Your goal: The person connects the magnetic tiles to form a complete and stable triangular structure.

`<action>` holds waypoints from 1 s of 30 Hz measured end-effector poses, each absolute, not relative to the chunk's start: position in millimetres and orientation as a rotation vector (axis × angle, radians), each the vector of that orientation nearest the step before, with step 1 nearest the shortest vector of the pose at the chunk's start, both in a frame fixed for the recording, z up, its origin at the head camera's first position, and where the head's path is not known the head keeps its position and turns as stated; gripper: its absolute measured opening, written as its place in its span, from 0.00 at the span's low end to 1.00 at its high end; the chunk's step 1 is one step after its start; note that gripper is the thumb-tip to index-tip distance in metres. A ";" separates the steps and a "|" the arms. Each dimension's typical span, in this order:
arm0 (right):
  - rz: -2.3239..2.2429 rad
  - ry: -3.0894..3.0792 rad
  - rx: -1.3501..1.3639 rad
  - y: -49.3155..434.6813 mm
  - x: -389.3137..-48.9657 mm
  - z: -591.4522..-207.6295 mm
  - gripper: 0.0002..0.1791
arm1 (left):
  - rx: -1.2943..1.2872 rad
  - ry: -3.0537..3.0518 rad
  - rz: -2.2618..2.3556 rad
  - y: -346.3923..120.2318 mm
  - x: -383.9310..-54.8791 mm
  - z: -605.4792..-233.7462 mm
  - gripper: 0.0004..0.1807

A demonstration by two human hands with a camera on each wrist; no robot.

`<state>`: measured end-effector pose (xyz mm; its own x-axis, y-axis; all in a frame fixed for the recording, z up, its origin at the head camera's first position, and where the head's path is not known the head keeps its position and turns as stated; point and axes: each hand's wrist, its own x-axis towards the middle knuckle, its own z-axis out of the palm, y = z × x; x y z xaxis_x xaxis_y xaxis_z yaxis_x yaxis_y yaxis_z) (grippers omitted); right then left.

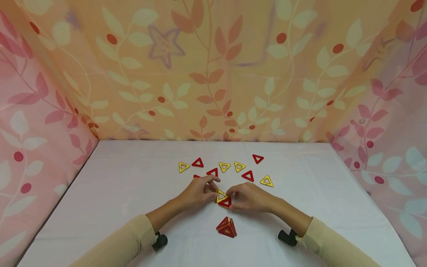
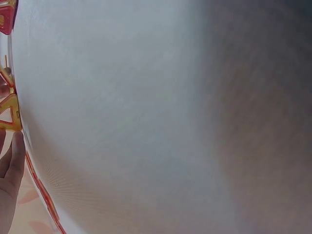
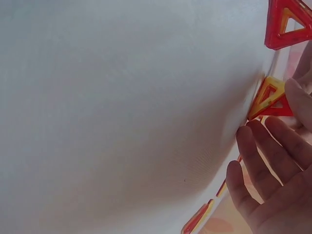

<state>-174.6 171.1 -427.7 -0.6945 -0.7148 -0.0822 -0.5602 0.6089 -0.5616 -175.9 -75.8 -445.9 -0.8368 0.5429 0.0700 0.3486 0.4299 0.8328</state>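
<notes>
At the middle of the table, my two hands meet around a small group of joined triangular magnetic tiles. A yellow tile (image 1: 218, 197) faces up, with a red tile (image 1: 225, 205) joined at its lower right. My left hand (image 1: 199, 192) pinches the group's left side, index finger raised above it. From the right, my right hand (image 1: 251, 196) holds the group between thumb and fingers. The right wrist view shows its fingers beside the yellow tile (image 3: 264, 106) and the red tile (image 3: 282, 112). Fingers partly hide the group's sides.
Nearer my body stands a red pyramid (image 1: 227, 230) of joined tiles. Beyond my hands lie several loose flat triangles, among them a red one (image 1: 198, 165), a yellow one (image 1: 180, 167) and a yellow one (image 1: 267, 184) at right. Patterned curtains (image 1: 213, 111) border the white table (image 1: 116, 178).
</notes>
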 end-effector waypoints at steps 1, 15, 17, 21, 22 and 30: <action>-0.741 2.534 -1.031 171.1 -174.3 -427.4 0.20 | 0.783 2.472 1.365 -75.8 -175.8 -446.4 0.23; -0.850 2.476 -1.010 167.6 -177.5 -424.0 0.17 | 0.790 2.479 1.359 -75.2 -177.0 -447.1 0.24; -0.854 2.491 -1.016 166.4 -178.0 -423.9 0.17 | 0.792 2.473 1.363 -75.2 -177.0 -447.1 0.24; -0.854 2.528 -1.024 164.4 -179.4 -424.3 0.16 | 0.800 2.466 1.370 -74.9 -177.2 -447.0 0.24; -0.857 2.533 -1.027 164.0 -179.7 -424.5 0.16 | 0.804 2.468 1.369 -74.8 -177.3 -447.0 0.24; -0.894 2.536 -1.100 161.2 -181.7 -428.6 0.13 | 0.804 2.475 1.362 -74.9 -176.9 -446.0 0.24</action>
